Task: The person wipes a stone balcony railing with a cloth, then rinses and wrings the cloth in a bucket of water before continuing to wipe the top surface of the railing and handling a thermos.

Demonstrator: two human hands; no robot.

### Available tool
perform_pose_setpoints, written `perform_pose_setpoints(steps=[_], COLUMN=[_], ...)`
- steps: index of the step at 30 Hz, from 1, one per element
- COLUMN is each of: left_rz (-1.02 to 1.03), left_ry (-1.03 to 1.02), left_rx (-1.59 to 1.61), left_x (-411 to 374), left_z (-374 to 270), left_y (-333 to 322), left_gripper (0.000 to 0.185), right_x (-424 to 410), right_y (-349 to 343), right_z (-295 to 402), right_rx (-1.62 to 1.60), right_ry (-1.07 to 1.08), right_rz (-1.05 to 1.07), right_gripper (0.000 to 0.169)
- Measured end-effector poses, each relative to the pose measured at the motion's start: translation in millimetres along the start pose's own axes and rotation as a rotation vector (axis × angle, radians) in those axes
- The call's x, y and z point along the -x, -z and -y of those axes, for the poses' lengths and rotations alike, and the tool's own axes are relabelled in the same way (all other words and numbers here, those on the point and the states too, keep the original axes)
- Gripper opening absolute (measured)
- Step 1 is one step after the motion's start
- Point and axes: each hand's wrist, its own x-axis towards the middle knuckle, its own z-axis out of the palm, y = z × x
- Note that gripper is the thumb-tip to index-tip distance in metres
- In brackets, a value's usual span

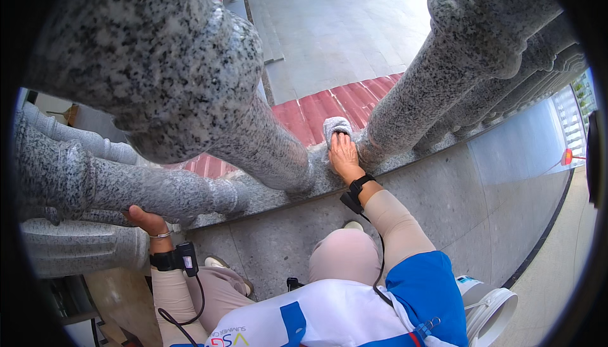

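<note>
My right hand [344, 154] reaches between two speckled granite balusters and presses a grey cloth [336, 124] on the stone base rail [327, 171]. Its fingers lie over the near part of the cloth, and the far end sticks out beyond them. To the right of that hand stands one baluster [403, 100]; another baluster [280, 152] rises on its left. Farther left, my left hand [147, 221] grips a third baluster [142, 188] from below. Only the thumb shows plainly there; the other fingers are hidden behind the stone.
Red roof tiles [323, 109] and a paved yard [332, 24] lie beyond the balustrade. A white bucket [494, 313] stands at my right side on the tiled floor [441, 204]. Cables [202, 294] run from the straps on both wrists. A thick fluted stone column [85, 247] is at left.
</note>
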Motion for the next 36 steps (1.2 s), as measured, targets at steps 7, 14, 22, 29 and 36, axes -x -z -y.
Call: perform_pose_setpoints(steps=[7, 14, 22, 29, 36], left_rz=[-0.009, 0.007, -0.038, -0.017, -0.022], left_ry=[-0.013, 0.011, 0.022, -0.011, -0.018], left_rx=[0.006, 0.105, 0.043, 0.095, 0.141], left_x=[4, 0, 11, 4, -1], left_z=[-8, -17, 9, -48, -49], left_y=[-7, -17, -10, -29, -33], left_gripper=[0.092, 0.097, 0.105, 0.099, 0.091], right_x=[27, 86, 34, 56, 34], right_y=[-30, -1, 33, -48, 15], right_z=[10, -10, -3, 1, 130], right_rx=[0.042, 0.015, 0.225, 0.224, -0.198], right_ry=[0.193, 0.524, 0.31, 0.321, 0.72], right_rz=[0.297, 0.54, 0.146, 0.628, 0.936], right_gripper=[0.064, 0.034, 0.022, 0.034, 0.035])
